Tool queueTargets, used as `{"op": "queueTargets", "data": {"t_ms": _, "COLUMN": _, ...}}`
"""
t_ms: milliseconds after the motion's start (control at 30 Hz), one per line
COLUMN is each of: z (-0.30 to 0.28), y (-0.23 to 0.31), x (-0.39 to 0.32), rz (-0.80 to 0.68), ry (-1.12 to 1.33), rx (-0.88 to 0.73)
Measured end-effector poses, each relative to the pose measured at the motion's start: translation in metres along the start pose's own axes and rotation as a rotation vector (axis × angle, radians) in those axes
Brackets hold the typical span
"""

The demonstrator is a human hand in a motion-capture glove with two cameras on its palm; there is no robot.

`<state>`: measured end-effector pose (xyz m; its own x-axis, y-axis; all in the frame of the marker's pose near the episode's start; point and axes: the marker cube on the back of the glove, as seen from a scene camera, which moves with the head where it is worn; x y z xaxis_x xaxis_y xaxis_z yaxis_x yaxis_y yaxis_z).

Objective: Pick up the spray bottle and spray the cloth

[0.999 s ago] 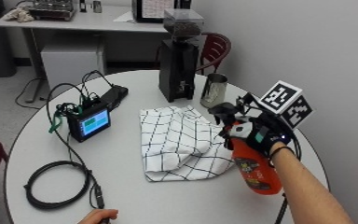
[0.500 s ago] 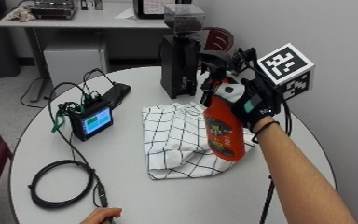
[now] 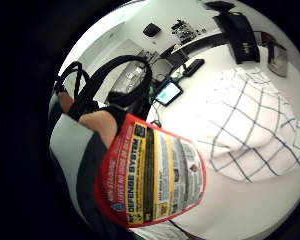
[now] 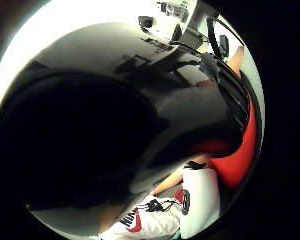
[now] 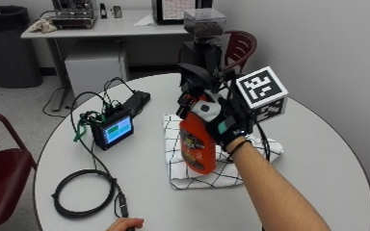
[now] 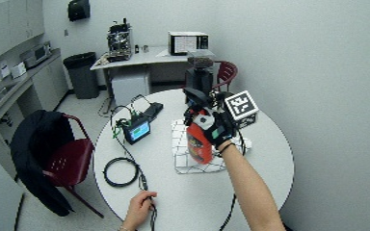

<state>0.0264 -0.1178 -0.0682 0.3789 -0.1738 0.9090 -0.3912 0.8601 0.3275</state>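
Over the checked cloth (image 5: 220,159) at tabletop centre, gloved right hand (image 5: 220,120) has fingers wrapped round the neck of the orange spray bottle (image 5: 198,144), held upright off the tabletop; best to tip nozzle toward 6 o'clock, then squeeze trigger.

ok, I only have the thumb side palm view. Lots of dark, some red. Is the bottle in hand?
Observer: Yes. In the outside view the gloved right hand grips the orange spray bottle near its top.
Operator: Off the table?
Observer: Cannot tell; its base shows over the checked cloth.
Operator: Anything else near the cloth?
Observer: A small lit screen with cables stands beside it on the round table.
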Motion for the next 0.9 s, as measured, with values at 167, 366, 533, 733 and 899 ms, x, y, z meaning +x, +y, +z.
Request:
{"op": "queueTargets", "data": {"t_ms": 167, "z": 0.04, "y": 0.004, "x": 0.019, "rz": -0.017, "ry": -0.033, "rx": -0.049}}
{"op": "queueTargets", "data": {"t_ms": 366, "z": 0.082, "y": 0.013, "x": 0.04, "rz": -0.007, "ry": -0.053, "rx": -0.091}}
{"op": "queueTargets", "data": {"t_ms": 533, "z": 0.099, "y": 0.017, "x": 0.051, "rz": -0.022, "ry": -0.085, "rx": -0.099}}
{"op": "queueTargets", "data": {"t_ms": 733, "z": 0.103, "y": 0.023, "x": 0.061, "rz": -0.041, "ry": -0.079, "rx": -0.08}}
{"op": "queueTargets", "data": {"t_ms": 899, "z": 0.104, "y": 0.021, "x": 0.059, "rz": -0.069, "ry": -0.084, "rx": -0.084}}
